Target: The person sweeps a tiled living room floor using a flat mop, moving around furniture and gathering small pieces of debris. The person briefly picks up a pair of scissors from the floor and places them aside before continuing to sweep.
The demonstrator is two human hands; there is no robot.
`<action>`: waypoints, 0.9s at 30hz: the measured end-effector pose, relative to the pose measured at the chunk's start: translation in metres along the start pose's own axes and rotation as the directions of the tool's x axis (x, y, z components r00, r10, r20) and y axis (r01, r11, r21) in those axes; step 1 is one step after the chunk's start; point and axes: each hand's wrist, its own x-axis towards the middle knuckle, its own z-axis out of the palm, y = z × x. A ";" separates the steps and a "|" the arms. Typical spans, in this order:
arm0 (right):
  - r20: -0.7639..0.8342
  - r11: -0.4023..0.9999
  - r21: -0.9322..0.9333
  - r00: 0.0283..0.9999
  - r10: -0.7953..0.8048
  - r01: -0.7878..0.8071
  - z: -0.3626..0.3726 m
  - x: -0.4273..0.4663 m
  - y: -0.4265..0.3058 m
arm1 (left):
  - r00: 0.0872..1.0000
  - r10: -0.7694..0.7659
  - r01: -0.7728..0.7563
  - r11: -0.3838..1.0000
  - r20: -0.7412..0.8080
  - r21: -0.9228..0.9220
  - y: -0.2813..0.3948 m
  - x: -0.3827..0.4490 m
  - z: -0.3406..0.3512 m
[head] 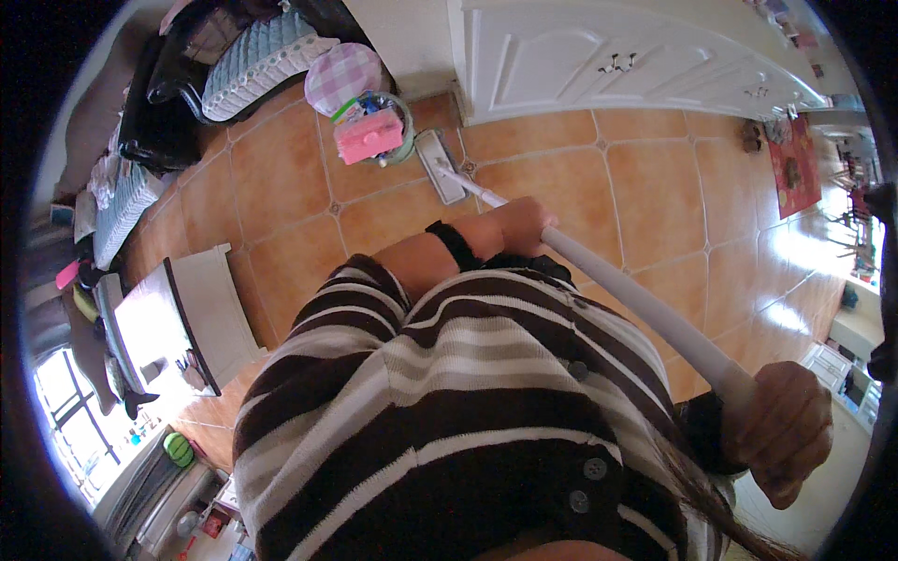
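Note:
A flat mop runs slantwise across my front, its long white handle (638,301) gripped by both hands. My left hand (523,226), with a black band on the wrist, closes around the lower part of the handle. Higher up, near the handle's top end, my right hand (782,435) is wrapped in a fist. The rectangular, pale-rimmed mop head (440,167) lies on the orange tiled floor (533,175). Close to its left side stands a greenish bin (407,130) with a pink box-like item (370,135) on top; whether they touch I cannot tell.
White cabinets (561,70) line the far side. A checkered round stool or cushion (344,73) stands behind the bin. To the left are a dark sofa with quilted covers (263,56) and a coffee table (210,308). A red mat (798,168) lies far right.

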 end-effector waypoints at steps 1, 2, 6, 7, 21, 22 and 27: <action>0.012 1.000 0.025 1.000 -0.007 0.006 -0.006 0.002 0.002 | 1.000 -0.019 0.018 1.000 -0.017 -0.017 -0.001 -0.002 0.000; 0.022 1.000 0.025 1.000 -0.001 0.000 -0.009 0.003 0.004 | 0.999 -0.029 0.027 0.999 -0.040 -0.040 -0.002 -0.005 0.000; 0.158 0.997 0.041 0.986 0.061 -0.068 -0.022 0.022 0.018 | 0.986 -0.029 0.016 0.997 -0.162 -0.078 -0.010 -0.014 -0.002; 0.264 0.990 0.101 0.962 0.069 -0.099 -0.031 0.031 0.025 | 0.982 -0.053 0.040 0.996 -0.181 -0.076 -0.013 -0.014 -0.003; 0.444 0.967 -0.140 0.859 0.254 -0.213 -0.006 0.107 0.090 | 0.711 -0.302 0.241 0.953 -0.635 -0.184 -0.082 -0.003 -0.055; 0.418 0.964 -0.147 0.870 0.262 -0.220 -0.004 0.109 0.095 | 0.723 -0.337 0.272 0.941 -0.604 -0.200 -0.089 -0.003 -0.058; 0.429 0.966 -0.167 0.868 0.251 -0.197 0.001 0.126 0.116 | 0.685 -0.307 0.237 0.952 -0.661 -0.196 -0.099 -0.011 -0.074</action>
